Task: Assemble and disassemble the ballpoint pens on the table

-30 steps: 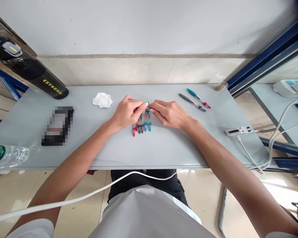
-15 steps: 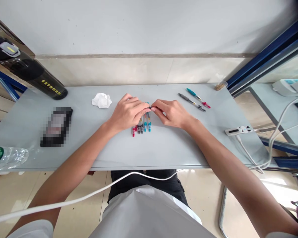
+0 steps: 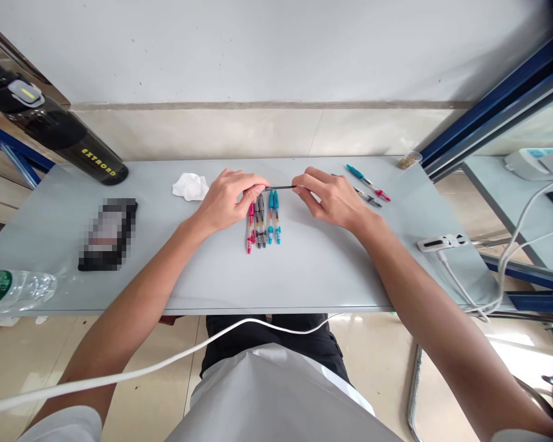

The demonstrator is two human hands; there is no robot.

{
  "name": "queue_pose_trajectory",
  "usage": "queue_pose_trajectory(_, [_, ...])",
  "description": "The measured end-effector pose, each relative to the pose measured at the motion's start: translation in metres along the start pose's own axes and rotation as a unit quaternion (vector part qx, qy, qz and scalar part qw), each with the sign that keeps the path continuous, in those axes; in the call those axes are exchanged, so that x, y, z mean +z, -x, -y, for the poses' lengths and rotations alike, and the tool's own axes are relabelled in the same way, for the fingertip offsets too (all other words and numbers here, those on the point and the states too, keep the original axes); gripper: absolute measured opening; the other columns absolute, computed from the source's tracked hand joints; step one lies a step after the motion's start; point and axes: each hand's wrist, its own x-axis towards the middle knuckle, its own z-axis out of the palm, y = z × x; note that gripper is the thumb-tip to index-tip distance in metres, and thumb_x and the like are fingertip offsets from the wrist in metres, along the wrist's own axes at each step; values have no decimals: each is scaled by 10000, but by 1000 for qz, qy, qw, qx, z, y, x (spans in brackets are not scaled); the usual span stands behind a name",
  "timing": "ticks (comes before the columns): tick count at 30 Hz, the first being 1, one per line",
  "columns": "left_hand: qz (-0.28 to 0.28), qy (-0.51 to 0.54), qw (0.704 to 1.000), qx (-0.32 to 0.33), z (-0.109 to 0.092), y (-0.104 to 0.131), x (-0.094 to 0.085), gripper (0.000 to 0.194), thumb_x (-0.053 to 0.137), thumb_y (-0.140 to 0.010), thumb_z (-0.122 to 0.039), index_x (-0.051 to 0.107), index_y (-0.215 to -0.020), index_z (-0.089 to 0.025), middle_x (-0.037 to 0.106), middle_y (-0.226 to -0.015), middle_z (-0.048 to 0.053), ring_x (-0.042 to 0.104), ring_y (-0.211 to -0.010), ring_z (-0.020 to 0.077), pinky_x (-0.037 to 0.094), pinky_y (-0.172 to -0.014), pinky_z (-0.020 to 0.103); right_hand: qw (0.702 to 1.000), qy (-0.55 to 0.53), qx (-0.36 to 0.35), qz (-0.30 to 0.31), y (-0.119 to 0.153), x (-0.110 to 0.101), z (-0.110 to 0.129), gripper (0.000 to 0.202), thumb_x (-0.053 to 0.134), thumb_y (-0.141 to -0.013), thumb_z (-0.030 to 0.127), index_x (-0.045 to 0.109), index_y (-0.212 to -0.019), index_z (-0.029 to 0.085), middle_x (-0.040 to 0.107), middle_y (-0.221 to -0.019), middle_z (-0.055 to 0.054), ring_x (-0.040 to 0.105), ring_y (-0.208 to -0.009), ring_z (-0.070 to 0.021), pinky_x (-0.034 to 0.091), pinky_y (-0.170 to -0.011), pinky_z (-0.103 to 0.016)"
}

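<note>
A thin black elastic band point(image 3: 281, 187) is drawn out straight and level between my two hands. My left hand point(image 3: 230, 197) pinches its left end between thumb and fingers, and my right hand point(image 3: 328, 197) pinches the other end. Just below the band, several pens lie side by side on the table: a pink pen point(image 3: 249, 228) on the left, grey pens point(image 3: 260, 222) beside it, and teal pens point(image 3: 274, 218) on the right with a small gap between. Their upper ends come close under the band.
Beyond my right hand lie a teal-and-red pen point(image 3: 367, 182) and a partly covered grey pen point(image 3: 368, 198). Crumpled tissue point(image 3: 190, 186), a blurred dark pouch-like item point(image 3: 108, 234) and a black bottle point(image 3: 87, 150) are leftward. A power strip point(image 3: 442, 243) with cables sits right.
My hands have moved apart and slightly up, away from my body. The black band now shows stretched between them, and the pens beneath are uncovered.
</note>
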Motion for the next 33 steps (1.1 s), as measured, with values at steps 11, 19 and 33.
queue_pose_trajectory(11, [-22, 1, 1000, -15, 3, 1, 0, 349, 454, -1229, -420, 766, -1209, -266, 832, -959, 38, 757, -900, 243, 494, -970, 442, 1000, 3, 10, -19, -1, -4, -4, 249, 441, -1194, 306, 681, -1226, 247, 773, -1118, -90, 534, -654, -184, 314, -609, -348])
queue_pose_trajectory(19, [-25, -3, 1000, -14, 1, 0, -1, 344, 448, -1226, -401, 758, -1193, -257, 831, -959, 37, 769, -876, 236, 494, -962, 447, 999, -3, 20, -25, -1, -5, -4, 248, 448, -1193, 323, 683, -1213, 247, 778, -1115, -96, 542, -647, -188, 327, -619, -352])
queue_pose_trajectory(33, [-53, -6, 998, -14, 4, 1, 1, 293, 488, -1213, -371, 758, -1203, -257, 834, -946, 24, 759, -844, 225, 507, -978, 446, 999, -9, 14, -42, -1, -8, -8, 210, 455, -1184, 282, 661, -1213, 249, 788, -1128, -97, 616, -706, -204, 382, -624, -357])
